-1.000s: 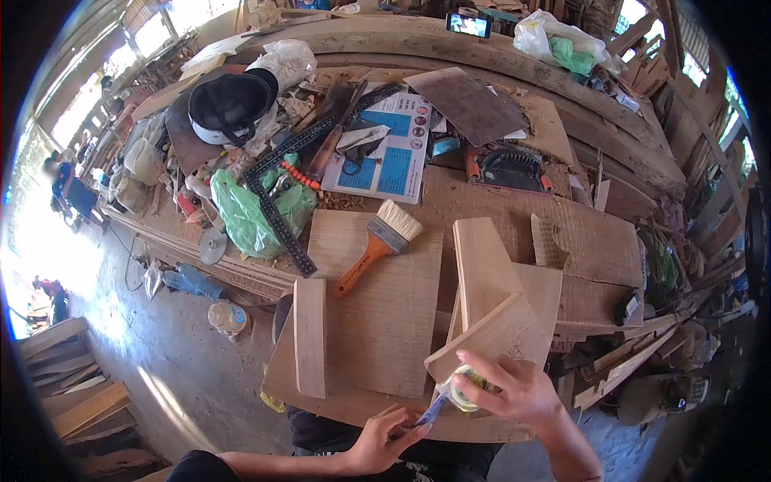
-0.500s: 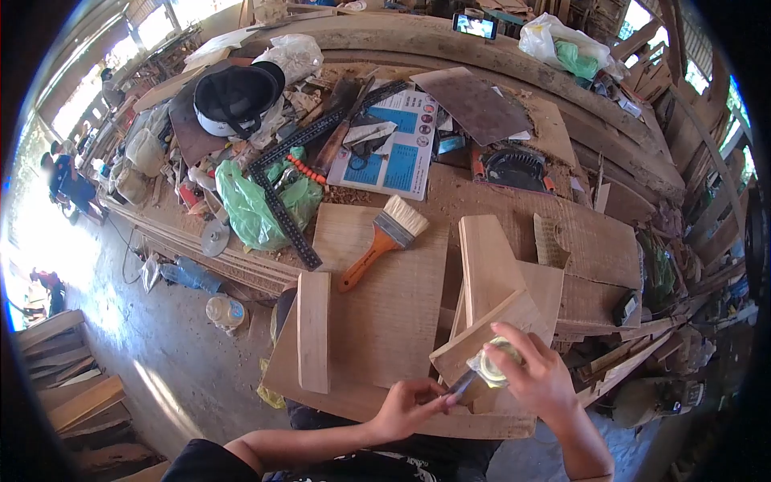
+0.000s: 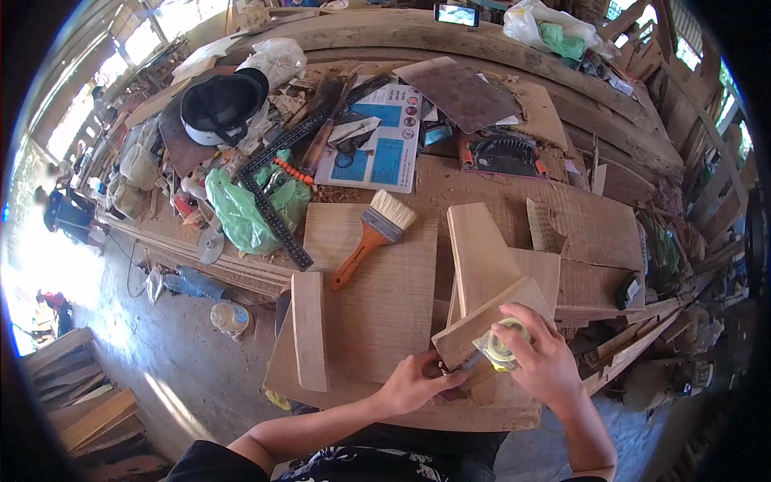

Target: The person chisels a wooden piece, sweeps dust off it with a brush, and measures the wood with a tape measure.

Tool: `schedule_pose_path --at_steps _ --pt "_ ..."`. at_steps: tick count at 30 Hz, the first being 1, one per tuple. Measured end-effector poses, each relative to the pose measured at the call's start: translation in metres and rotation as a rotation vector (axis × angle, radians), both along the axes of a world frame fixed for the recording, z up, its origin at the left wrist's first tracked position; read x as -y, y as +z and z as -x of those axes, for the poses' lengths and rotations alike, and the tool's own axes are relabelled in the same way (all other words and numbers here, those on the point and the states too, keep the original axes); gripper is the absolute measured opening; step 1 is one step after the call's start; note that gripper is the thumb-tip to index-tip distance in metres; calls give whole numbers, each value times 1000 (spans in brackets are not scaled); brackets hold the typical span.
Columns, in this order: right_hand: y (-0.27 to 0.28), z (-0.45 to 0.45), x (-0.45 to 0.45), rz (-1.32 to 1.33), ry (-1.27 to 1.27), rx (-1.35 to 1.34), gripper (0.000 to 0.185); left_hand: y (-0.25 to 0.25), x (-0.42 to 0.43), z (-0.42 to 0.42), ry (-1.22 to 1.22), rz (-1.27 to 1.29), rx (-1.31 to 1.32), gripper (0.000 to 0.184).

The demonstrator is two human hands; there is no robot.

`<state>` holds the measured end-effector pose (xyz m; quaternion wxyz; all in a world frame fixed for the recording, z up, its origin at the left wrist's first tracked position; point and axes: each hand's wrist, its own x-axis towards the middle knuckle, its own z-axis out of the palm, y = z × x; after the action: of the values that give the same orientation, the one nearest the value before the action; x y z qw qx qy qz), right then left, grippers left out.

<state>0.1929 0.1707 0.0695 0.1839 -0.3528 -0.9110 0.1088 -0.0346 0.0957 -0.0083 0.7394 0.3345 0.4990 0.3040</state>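
Note:
My right hand (image 3: 544, 360) grips a round, yellow-green tape measure (image 3: 504, 341) with a partly clear case. My left hand (image 3: 422, 386) is closed on the end of its blade, at the near left corner of a small wooden board (image 3: 491, 317); its fingertips are partly hidden. This board lies tilted across other wood pieces, under and beside the tape measure. A thicker wooden block (image 3: 479, 253) extends away behind it. To the left, a paintbrush (image 3: 371, 238) with an orange handle lies on a flat board (image 3: 385, 321), and a narrow wooden block (image 3: 309, 331) rests near that board's left edge.
Farther back are a black metal square (image 3: 273, 218), a green plastic bag (image 3: 241, 213), a printed sheet (image 3: 373, 145), a cap (image 3: 223, 108) and a dark flat plate (image 3: 458, 92). A phone (image 3: 456, 14) stands on the beams. Bottles (image 3: 229, 318) lie on the floor at left.
My left hand has moved up to the small board's near corner, and the tape measure has come slightly nearer the board. The camera view has shifted a little.

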Motion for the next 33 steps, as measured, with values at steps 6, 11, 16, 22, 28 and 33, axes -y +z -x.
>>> schedule_pose_path --at_steps 6,11,16,22,28,33 --pt "-1 0 0 64 -25 -31 53 -9 -2 -2 43 -22 181 36" --pt "2 0 1 85 -14 -16 53 -12 0 -2 76 -87 192 34" --pt "6 1 2 119 -14 13 52 -12 -2 -2 102 -113 239 36" --pt "17 4 0 123 -30 92 49 -3 -10 0 119 -99 231 45" --pt "13 6 3 11 -46 142 43 -17 -11 8 114 -8 252 47" --pt "13 10 4 -73 -127 126 49 -20 -15 15 262 -116 272 38"
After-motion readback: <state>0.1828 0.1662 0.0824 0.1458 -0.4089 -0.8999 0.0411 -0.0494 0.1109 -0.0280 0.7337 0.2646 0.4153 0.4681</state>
